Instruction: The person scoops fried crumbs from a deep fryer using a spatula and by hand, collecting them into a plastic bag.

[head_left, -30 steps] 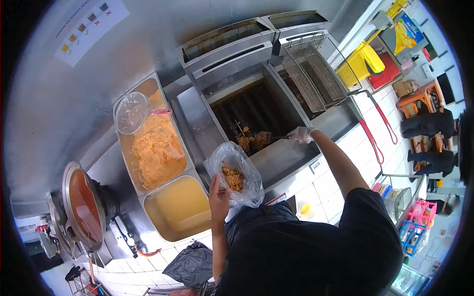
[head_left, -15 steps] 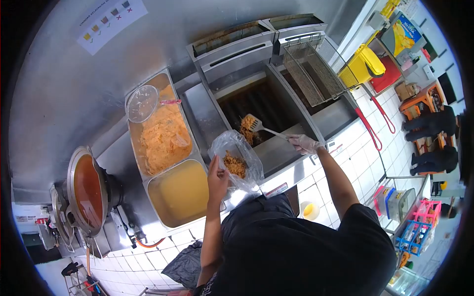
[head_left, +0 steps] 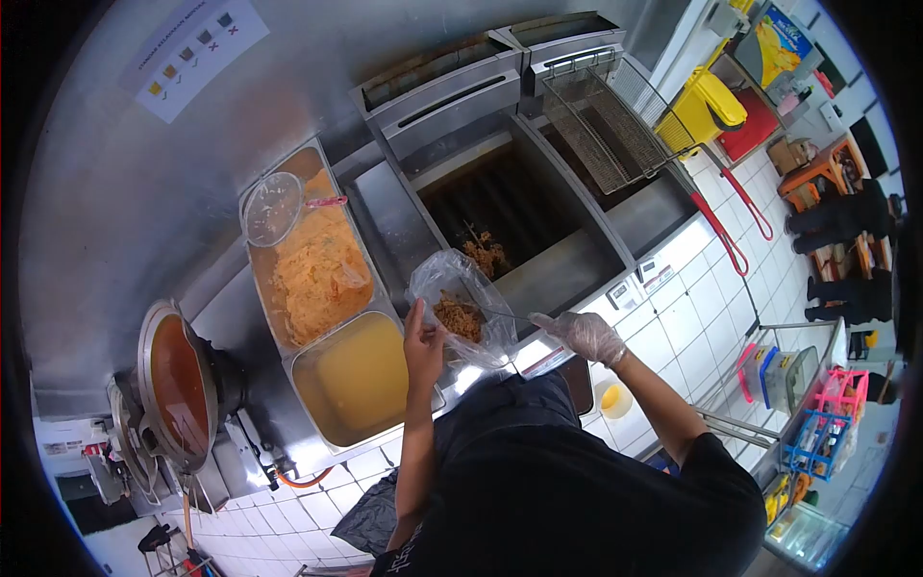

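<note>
The left hand (head_left: 424,344) pinches the edge of the clear bag (head_left: 478,298), and the fried crumbs (head_left: 460,317) lie inside it. The gloved right hand (head_left: 584,337) is closed on the spatula's handle (head_left: 511,314), which reaches over the bag. Open room is above the fryer (head_left: 567,274). Both forearms reach forward.

I make out a black short-sleeved shirt (head_left: 586,481), pale markings (head_left: 409,555) (lettering, as far as I can tell) on its left side, dark creased trousers (head_left: 500,399), and a clear, crinkled glove (head_left: 598,338) covering the right hand (head_left: 582,335).
</note>
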The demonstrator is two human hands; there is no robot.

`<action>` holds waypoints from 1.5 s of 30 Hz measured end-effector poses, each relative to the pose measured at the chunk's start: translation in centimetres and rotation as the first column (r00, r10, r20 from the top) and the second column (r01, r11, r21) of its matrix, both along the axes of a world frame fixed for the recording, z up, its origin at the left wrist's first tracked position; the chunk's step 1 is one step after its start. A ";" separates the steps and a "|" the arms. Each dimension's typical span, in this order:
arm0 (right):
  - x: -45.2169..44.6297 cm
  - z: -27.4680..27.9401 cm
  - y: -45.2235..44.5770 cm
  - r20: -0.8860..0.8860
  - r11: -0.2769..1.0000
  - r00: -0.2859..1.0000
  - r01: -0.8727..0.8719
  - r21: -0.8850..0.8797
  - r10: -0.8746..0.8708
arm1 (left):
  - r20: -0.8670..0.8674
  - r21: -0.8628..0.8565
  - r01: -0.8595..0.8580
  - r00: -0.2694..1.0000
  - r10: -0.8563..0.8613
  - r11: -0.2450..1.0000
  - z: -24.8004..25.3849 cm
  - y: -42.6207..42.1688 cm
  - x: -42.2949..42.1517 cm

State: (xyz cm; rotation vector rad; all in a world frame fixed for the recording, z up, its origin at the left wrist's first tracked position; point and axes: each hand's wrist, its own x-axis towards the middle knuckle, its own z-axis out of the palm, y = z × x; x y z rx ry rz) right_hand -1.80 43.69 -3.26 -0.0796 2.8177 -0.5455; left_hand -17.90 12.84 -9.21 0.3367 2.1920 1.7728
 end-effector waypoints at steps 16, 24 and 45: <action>-0.4 -0.1 4.6 0.536 0.396 0.799 0.601 -0.694 -0.274 | 0.120 0.029 -0.019 0.993 0.016 0.999 1.6 0.5 0.4; -9.5 -7.6 11.6 0.435 0.544 0.789 0.614 -0.572 -0.434 | 0.124 -0.097 -0.021 0.992 0.033 0.995 3.2 1.7 0.7; -34.5 -32.5 9.9 0.587 0.963 0.763 0.221 0.154 -0.269 | 0.090 -0.278 0.045 0.996 -0.020 0.960 2.3 3.3 0.8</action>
